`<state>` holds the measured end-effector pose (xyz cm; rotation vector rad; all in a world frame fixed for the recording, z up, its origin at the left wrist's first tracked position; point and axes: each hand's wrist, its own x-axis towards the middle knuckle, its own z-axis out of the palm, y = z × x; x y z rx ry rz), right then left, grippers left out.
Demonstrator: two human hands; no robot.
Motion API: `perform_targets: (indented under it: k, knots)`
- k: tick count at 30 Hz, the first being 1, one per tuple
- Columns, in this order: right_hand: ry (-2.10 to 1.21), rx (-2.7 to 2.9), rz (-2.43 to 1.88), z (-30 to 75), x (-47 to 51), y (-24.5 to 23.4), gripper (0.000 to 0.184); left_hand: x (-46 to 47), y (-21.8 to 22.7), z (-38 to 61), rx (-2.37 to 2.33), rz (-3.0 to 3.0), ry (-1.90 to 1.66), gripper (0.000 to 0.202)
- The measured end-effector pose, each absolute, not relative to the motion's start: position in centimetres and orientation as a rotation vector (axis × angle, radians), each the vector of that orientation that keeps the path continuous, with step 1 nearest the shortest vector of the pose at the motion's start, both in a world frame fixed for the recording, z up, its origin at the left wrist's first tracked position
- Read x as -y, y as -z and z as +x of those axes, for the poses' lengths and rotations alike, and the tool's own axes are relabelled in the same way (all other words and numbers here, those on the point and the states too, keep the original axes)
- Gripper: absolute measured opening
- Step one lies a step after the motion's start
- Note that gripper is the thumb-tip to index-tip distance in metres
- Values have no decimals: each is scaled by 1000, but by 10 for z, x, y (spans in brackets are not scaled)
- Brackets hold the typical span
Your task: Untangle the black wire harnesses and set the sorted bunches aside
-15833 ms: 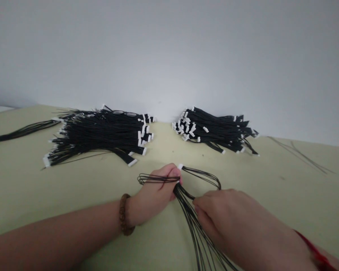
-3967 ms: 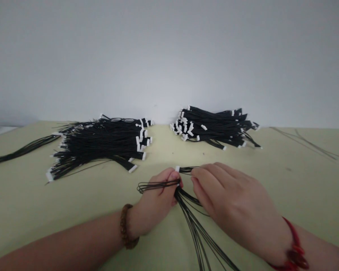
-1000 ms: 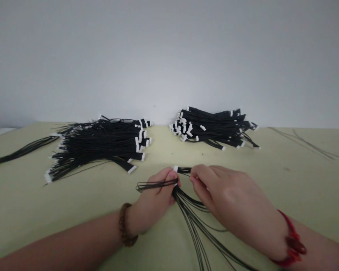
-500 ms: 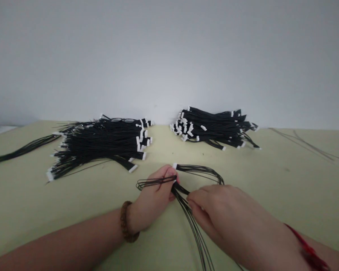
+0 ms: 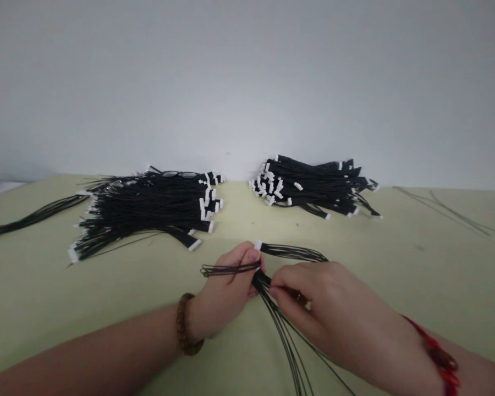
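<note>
My left hand is closed in a pinch on a folded bundle of thin black wires with a white connector at its tip; loops stick out to the left and right of the fingers. My right hand is closed on the same wires just to the right of the left hand, with the loose strands trailing down towards the lower edge. A beaded bracelet is on the left wrist, a red cord on the right.
A big heap of black wires with white connectors lies at the back left, a smaller heap at the back right, on a pale yellow-green table against a white wall. Loose wires lie far left, thin strands far right.
My right hand has slid from the upper loop by the connector down and back to the wires beside the left hand. The left hand has kept its grip.
</note>
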<state>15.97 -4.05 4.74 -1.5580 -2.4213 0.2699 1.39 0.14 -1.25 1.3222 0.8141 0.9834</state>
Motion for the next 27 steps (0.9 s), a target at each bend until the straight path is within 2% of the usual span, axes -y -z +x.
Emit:
perform_targets:
  k: [10,17,23,25,27]
  knots:
    - [-122,2414,-1394,157,44,-33,12,-1,8,16,-857,1349,-1004,30]
    - [-221,2445,-1500,158,40,-36,20,-2,11,15,-846,1353,-962,32]
    - [-84,2446,-1626,160,39,-44,22,-4,14,17,-851,1323,-968,30]
    - [-318,2375,-1608,164,35,-48,16,-5,13,17,-875,1320,-965,29]
    - [-815,2245,-1523,171,30,-54,14,-6,13,18,-889,1304,-955,28]
